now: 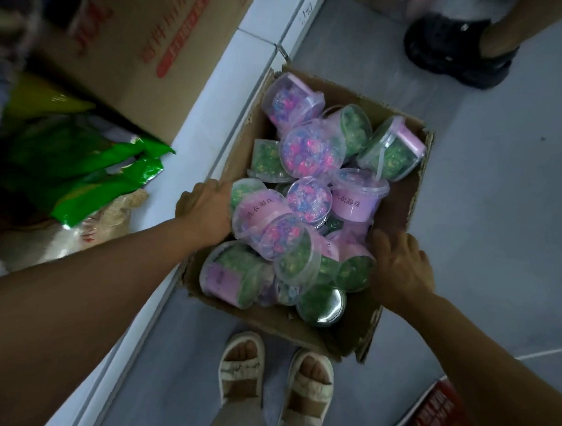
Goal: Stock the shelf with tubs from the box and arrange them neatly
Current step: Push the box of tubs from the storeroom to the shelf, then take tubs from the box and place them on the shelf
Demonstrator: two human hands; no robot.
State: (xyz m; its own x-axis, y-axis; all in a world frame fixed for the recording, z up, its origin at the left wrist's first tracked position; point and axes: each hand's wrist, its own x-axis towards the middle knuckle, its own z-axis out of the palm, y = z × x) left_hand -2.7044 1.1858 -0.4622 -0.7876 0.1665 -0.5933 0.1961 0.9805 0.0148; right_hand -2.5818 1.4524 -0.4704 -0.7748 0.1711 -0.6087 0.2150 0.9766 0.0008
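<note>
Fingers: left hand (pixel 206 205) grips box (pixel 400 202) wall, tips hidden | right hand (pixel 400 268) fingers curl over rim | tubs (pixel 312 149) jumbled, lower ones buried.

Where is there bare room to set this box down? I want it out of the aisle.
Bare floor lies right of the box, below the black shoe. A white ledge strip runs between box and green bags. The box itself is crowded with tubs.

Open brown cardboard box (pixel 401 199) crammed with clear lidded tubs (pixel 314 149); white shelf ledge (pixel 211 88) left; grey floor (pixel 502 192) right open.
</note>
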